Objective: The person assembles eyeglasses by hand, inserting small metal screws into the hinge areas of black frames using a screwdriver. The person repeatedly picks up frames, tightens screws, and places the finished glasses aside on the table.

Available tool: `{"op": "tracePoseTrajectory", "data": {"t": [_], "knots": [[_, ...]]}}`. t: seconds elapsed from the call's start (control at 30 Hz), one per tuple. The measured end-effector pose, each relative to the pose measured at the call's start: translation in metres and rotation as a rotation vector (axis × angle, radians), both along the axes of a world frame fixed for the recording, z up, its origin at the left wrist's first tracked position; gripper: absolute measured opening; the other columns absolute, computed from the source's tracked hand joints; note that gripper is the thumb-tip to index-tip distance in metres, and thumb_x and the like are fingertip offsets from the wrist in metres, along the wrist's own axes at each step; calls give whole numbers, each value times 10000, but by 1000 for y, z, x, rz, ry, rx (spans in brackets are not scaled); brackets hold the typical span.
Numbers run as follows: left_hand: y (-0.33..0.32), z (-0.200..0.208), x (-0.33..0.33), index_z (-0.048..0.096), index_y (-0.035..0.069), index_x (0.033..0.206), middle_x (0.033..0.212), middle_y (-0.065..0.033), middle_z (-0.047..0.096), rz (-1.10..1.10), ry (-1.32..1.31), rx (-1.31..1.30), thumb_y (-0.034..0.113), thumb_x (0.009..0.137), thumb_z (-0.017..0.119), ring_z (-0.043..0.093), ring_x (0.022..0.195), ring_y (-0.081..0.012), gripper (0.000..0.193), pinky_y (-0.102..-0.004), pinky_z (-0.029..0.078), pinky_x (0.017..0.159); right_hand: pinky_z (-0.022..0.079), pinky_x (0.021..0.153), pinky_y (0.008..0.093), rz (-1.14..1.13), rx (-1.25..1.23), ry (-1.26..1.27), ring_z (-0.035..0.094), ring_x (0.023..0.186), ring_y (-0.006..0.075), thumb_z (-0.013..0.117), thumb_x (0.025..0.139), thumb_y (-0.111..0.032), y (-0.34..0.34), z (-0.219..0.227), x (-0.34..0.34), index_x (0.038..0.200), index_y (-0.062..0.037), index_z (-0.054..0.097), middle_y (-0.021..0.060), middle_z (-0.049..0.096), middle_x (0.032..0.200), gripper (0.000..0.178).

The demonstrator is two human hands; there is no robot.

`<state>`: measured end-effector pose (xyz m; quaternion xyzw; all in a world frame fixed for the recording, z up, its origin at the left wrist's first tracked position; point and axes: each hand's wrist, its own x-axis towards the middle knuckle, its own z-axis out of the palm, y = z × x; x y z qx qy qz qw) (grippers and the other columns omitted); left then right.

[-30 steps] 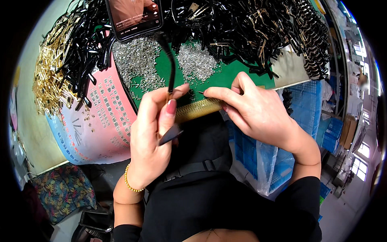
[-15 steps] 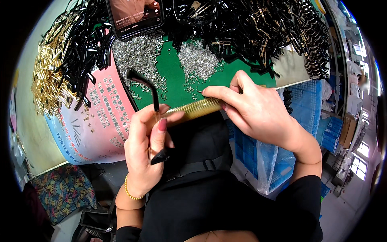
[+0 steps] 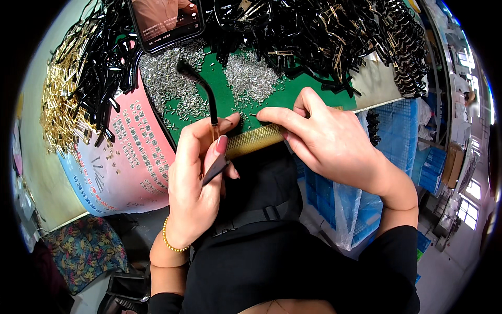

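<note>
My left hand [image 3: 196, 167] is closed around an eyeglass temple [image 3: 212, 102]. The temple's curved black tip points up and away, and a thin brown stretch runs down between my fingers. A dark flat end [image 3: 215, 170] shows below my thumb. My right hand [image 3: 327, 138] is bent at the table edge, its index finger reaching left. At that fingertip juts a small dark metal piece [image 3: 253, 114]; how the fingers grip it is partly hidden. Beneath both hands runs a gold, scale-patterned padded edge [image 3: 256, 140]. Beyond them, small silver metal parts [image 3: 253, 78] lie heaped on a green mat [image 3: 303, 94].
A second silver heap [image 3: 172, 83] lies left, below a phone [image 3: 164, 23]. Black temples [image 3: 324, 47] pile along the back, gold metal pieces [image 3: 63, 104] at far left. A printed pink-and-blue sheet [image 3: 130, 172] covers the left table. Blue crates [image 3: 389, 125] stand at right.
My left hand has moved right and slightly up, toward my right hand, and the temple has turned in its fingers. My right hand has shifted slightly left and up.
</note>
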<state>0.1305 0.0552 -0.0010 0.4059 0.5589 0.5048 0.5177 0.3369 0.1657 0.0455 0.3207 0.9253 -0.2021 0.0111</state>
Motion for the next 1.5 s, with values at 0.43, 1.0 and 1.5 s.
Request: {"op": "tracePoseTrajectory", "data": {"t": [0.43, 1.0, 1.5], "knots": [[-7, 13, -9, 546, -39, 1311, 1047, -117, 764, 25, 30, -101, 114, 1086, 506, 610, 665, -78, 275, -219, 518, 638, 534, 535, 390, 2, -39, -140, 682, 688, 293, 624, 922, -96, 3, 5, -8, 1361, -190, 561, 161, 554, 943, 453], [-6, -2, -10, 625, -2, 1288, 919, -106, 759, 35, 377, 93, 75, 1045, 572, 732, 711, -187, 261, -298, 580, 624, 549, 511, 259, -393, -1388, 182, 630, 633, 105, 441, 1071, -215, 6, 40, -46, 1513, -105, 301, 28, 515, 876, 477], [-5, -15, -3, 617, -39, 1301, 942, -155, 751, 63, 625, 264, -19, 964, 638, 742, 772, -284, 339, -341, 576, 659, 553, 505, 272, -444, -1417, 198, 624, 625, 114, 458, 1051, -167, 7, 40, -42, 1527, -97, 260, 51, 532, 944, 521]]}}
